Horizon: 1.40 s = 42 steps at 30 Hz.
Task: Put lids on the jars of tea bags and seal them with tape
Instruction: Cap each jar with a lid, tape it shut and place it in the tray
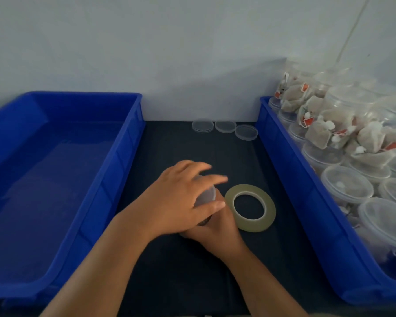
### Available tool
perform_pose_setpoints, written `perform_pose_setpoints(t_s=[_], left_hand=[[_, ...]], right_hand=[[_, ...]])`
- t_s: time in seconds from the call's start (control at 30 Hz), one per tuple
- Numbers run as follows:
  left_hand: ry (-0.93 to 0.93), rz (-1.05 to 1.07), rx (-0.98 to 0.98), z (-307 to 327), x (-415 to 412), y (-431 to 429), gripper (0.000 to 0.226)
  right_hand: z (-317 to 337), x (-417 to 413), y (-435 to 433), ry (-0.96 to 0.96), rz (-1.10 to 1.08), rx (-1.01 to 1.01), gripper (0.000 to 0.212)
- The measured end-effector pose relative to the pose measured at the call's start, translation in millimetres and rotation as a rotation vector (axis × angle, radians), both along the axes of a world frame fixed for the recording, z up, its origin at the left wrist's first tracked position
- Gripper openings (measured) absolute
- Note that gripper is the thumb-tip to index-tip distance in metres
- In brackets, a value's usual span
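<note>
A person's two forearms cross a dark mat (169, 266) and meet at its middle, where the right hand (217, 227) wraps the body of a single jar (203, 221) from beneath while the left hand (181, 197) spreads over it, fingers and thumb clasped round the translucent lid (207, 195). The jar looks tilted, mouth away from the person, though the hands hide most of it. With the lid apparently going on, taping comes next, and one tape roll (249, 225) lies flat just to the right of the hands, nearer the right hand. Farther back, three loose lids (225, 126) sit in a row by the wall. A blue bin (133, 133) stands at left; a second blue bin (284, 156) at right holds stacked jars of tea bags (343, 186), too crowded to count.
</note>
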<state>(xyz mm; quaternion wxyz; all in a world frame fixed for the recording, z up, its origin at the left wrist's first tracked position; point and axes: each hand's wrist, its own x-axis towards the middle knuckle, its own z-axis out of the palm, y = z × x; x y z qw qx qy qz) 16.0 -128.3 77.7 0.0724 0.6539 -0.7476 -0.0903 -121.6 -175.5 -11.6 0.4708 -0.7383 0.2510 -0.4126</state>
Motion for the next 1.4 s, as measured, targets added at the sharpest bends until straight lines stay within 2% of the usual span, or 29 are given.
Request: perform_pose_setpoints(t_s=[0.07,0.13,0.17,0.23,0.3,0.33,0.4,0.47,0.5,0.57,0.63,0.67,0.73,0.8,0.9,1.03,1.13,1.2,1.3,1.4], left_hand=[[-0.059,0.196,0.086,-2.6,-12.2,12.0,0.079],[-0.077,0.285,0.125,-3.3,-28.5,18.0,0.079],[-0.055,0.314,0.112,-2.1,-35.9,15.1,0.08],[-0.045,0.328,0.029,1.6,-47.3,4.6,0.085],[-0.203,0.226,-0.092,0.3,-51.8,-2.2,0.077],[-0.243,0.167,-0.14,-2.0,-49.7,-3.3,0.066],[-0.202,0.066,-0.159,-6.4,-37.3,-3.8,0.051],[-0.099,0.007,-0.128,-9.7,-25.6,-3.9,0.048],[-0.059,0.012,-0.126,-11.2,-23.4,-1.8,0.05],[-0.067,0.149,-0.163,-14.8,-26.5,6.2,0.063],[-0.109,0.388,-0.114,-18.2,-36.8,11.7,0.08],[-0.095,0.474,-0.085,-19.4,-43.1,10.5,0.085],[-0.097,0.541,-0.122,-20.8,-52.6,4.8,0.083],[-0.138,0.522,-0.227,-23.8,-53.0,2.2,0.069],[-0.088,0.429,-0.34,-32.5,-41.3,6.3,0.052],[-0.007,0.254,-0.37,-33.2,-20.3,6.0,0.051],[0.01,0.199,-0.338,-28.8,-15.0,6.7,0.052],[0.02,0.222,-0.332,-26.4,-19.0,9.0,0.057],[0.004,0.337,-0.331,-27.1,-30.6,15.7,0.061],[-0.015,0.448,-0.355,-28.4,-44.7,18.0,0.056]], right_hand=[[-0.6,1.9,5.5,-0.038,-0.003,0.007,0.049],[-8.1,0.7,10.5,-0.012,-0.032,0.068,0.048],[-15.5,-1.4,10.8,0.057,-0.038,0.073,0.049],[-28.7,-7.8,10.2,0.319,-0.081,0.015,0.054],[-29.3,-10.5,11.1,0.456,-0.088,-0.03,0.03],[-26.2,-7.0,11.8,0.427,-0.117,-0.061,0.026],[-18.0,1.9,12.4,0.389,-0.155,-0.102,0.023],[-16.2,6.7,12.8,0.323,-0.141,-0.105,0.042],[-16.3,5.9,13.6,0.282,-0.135,-0.149,0.045],[-12.1,2.0,13.9,0.213,-0.11,-0.202,0.04],[-12.0,-1.4,13.6,0.139,-0.078,-0.188,0.016],[-12.8,-1.0,13.1,0.149,-0.078,-0.192,0.018],[-14.2,-2.8,13.2,0.156,-0.086,-0.092,0.037],[-11.7,-4.9,12.5,0.136,-0.076,-0.047,0.042],[-12.5,-6.5,9.6,0.084,-0.061,-0.02,0.034],[-8.7,0.8,12.0,0.103,-0.098,-0.127,0.046],[-6.7,4.7,13.4,0.112,-0.107,-0.151,0.053],[-0.5,5.9,15.9,0.068,-0.093,-0.13,0.056],[-3.9,2.7,15.3,0.01,-0.058,-0.088,0.049],[-19.8,-5.4,14.9,0.168,-0.134,0.003,0.057]])
